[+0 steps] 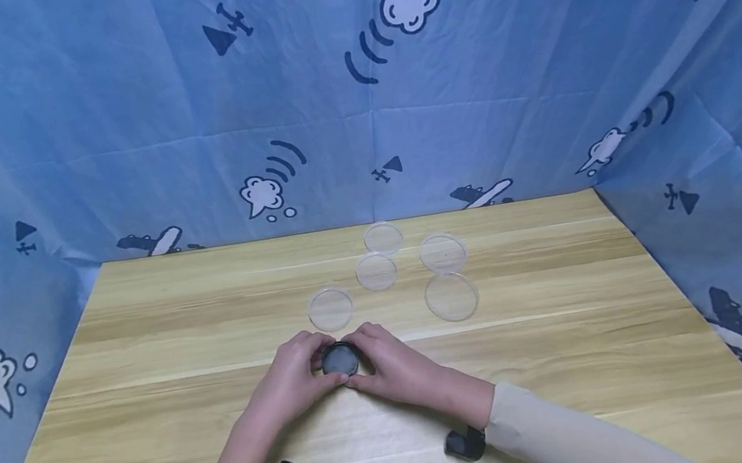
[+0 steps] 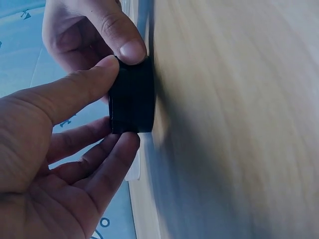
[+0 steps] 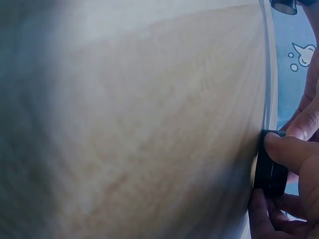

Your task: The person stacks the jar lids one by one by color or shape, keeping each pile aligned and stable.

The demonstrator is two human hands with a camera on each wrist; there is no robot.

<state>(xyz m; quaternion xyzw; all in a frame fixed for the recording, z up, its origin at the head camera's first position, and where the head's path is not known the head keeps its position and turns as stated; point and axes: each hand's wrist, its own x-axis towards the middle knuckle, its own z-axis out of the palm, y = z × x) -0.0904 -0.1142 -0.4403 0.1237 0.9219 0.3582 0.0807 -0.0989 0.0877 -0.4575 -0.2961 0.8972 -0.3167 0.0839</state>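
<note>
A small, round black container [image 1: 340,360] with a greyish, slightly see-through top is held between both hands near the front middle of the table. From its left side my left hand [image 1: 291,376] grips the rim, thumb nearest me and fingers on the far edge. My right hand [image 1: 397,363] grips it likewise from the right. In the left wrist view the dark side wall of the container [image 2: 132,97] shows between thumb and fingertips, close to the tabletop. A fine seam runs along the container [image 3: 271,172] in the right wrist view. What is inside cannot be made out.
Just beyond the hands lies a clear round dish or lid [image 1: 330,310]. Several similar clear discs lie farther back, among them a larger one [image 1: 452,296] to the right. Blue patterned cloth [image 1: 356,110] surrounds the wooden table [image 1: 564,331] at the back and sides.
</note>
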